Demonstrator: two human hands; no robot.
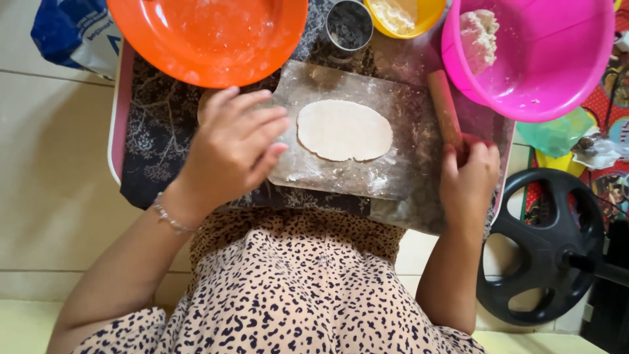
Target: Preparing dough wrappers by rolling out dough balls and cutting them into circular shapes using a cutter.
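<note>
**Flat dough on a floured board, rolling pin held at the right**

A pale tiled floor is being used as the work place, with a tray [115,131] covered by a dark patterned cloth [160,141] laid on it. On the cloth a floured board [314,174] is being kept, and a thin oval of dough [344,130] is lying flat near its middle, its long axis running left to right.

The left hand [230,149] is being held open and relaxed, fingers together and reaching toward the dough from the left; nothing is being gripped, and the fingertips are just short of the dough's left edge. The right hand [468,176] is being closed round the near end of a wooden rolling pin [447,110], which is lying along the board's right side, pointing away from the person. The dough is thus lying between the two hands, nearer to the left one.

Beyond the board an orange plate [208,38], a small steel cup [348,25], a yellow bowl [403,14] and a pink bowl [527,56] holding a lump of dough are being kept.
</note>
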